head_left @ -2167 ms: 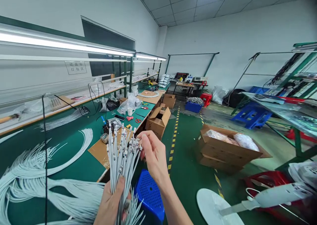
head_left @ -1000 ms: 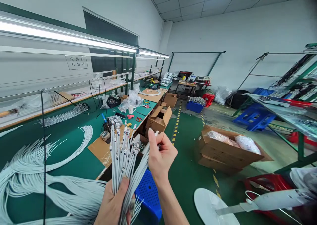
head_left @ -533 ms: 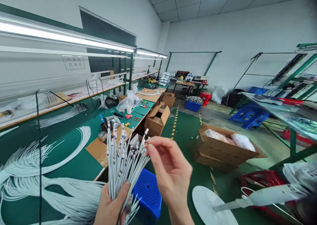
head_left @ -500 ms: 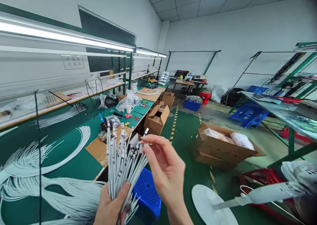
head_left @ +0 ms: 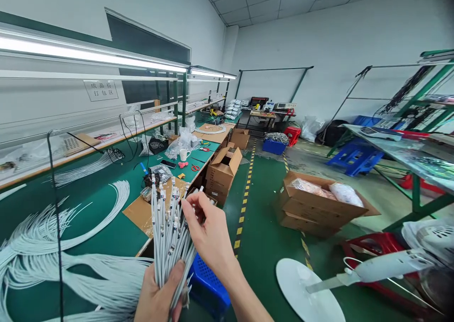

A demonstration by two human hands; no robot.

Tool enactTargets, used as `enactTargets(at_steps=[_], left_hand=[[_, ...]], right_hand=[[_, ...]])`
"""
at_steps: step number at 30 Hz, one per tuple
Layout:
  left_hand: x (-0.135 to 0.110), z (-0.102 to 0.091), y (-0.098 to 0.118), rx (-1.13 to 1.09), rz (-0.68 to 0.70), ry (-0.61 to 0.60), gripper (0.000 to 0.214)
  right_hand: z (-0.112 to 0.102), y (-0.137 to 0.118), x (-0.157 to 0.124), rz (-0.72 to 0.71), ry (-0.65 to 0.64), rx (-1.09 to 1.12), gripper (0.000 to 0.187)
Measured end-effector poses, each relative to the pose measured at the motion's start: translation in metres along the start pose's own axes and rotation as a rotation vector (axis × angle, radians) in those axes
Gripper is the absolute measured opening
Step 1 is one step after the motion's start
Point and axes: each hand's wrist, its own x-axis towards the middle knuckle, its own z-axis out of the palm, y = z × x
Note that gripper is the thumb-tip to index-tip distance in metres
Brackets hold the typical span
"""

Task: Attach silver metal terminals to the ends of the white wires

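Observation:
My left hand [head_left: 158, 295] is closed round a bundle of thin white cables [head_left: 169, 241], held upright with the connector tips at the top. My right hand [head_left: 206, 233] reaches in from the right and its fingers curl against the upper ends of the bundle, pinching among the tips. Long white cable lengths [head_left: 53, 246] trail from the bundle across the green workbench [head_left: 106, 237] on my left.
A blue plastic stool [head_left: 207, 286] stands below my hands. Cardboard boxes [head_left: 222, 168] line the bench edge and an open box [head_left: 321, 206] of bagged goods sits on the green floor. A white fan [head_left: 376, 270] lies at lower right. A mug, scissors and bags sit further along the bench.
My right hand pulled cable ends out to the right, opened away from the bundle, then came back left onto the tips. The left hand kept its grip.

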Motion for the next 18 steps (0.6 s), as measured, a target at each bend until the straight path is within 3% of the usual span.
enactTargets(at_steps=[7, 18], left_hand=[[-0.006, 0.000, -0.003, -0.039, -0.061, -0.010, 0.076], [-0.015, 0.002, 0.010, -0.118, -0.107, -0.034, 0.066]], right_hand=[[0.019, 0.016, 0.002, -0.091, 0.218, 0.000, 0.049], [0.012, 0.021, 0.020, -0.060, 0.412, 0.190, 0.058]])
